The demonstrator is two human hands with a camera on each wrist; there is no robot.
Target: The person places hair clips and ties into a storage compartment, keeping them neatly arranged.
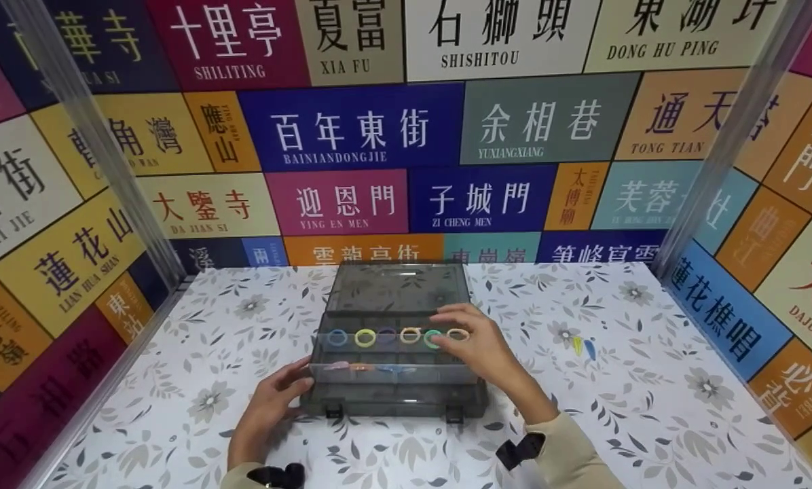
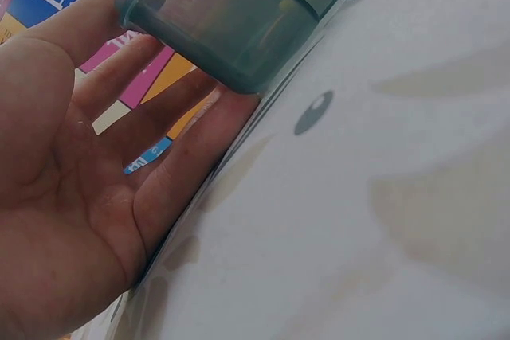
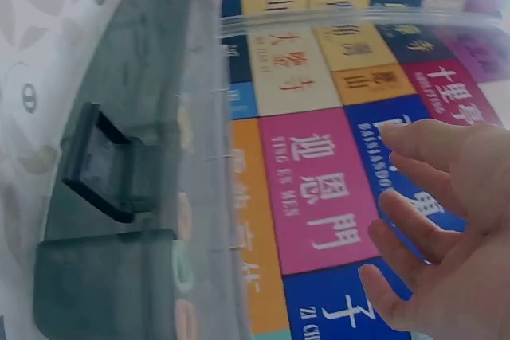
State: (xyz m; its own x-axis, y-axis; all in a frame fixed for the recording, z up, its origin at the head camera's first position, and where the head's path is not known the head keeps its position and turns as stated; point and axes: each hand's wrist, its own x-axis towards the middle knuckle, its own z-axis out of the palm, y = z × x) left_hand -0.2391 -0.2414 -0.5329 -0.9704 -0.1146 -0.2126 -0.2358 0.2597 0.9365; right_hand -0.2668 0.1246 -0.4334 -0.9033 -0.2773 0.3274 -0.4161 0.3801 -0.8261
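Observation:
A smoky see-through plastic box (image 1: 406, 402) stands on the table with its lid (image 1: 399, 291) raised at the back. A clear divided tray (image 1: 447, 373) is in its front part. Along the tray runs a row of several coloured rings, such as a yellow ring (image 1: 356, 337); small pink, orange and blue pieces (image 1: 358, 367) lie in front of them. My left hand (image 1: 273, 397) touches the box's left side, its fingers fairly straight at the corner in the left wrist view. My right hand (image 1: 477, 343) hovers over the tray's right end, fingers loosely bent and holding nothing.
Two small clips, a yellow clip (image 1: 578, 346) and a blue clip (image 1: 590, 350), lie on the flower-patterned tabletop (image 1: 650, 407) right of the box. Behind stands a wall of coloured signs (image 1: 352, 129), with clear upright posts (image 1: 117, 149) at the sides.

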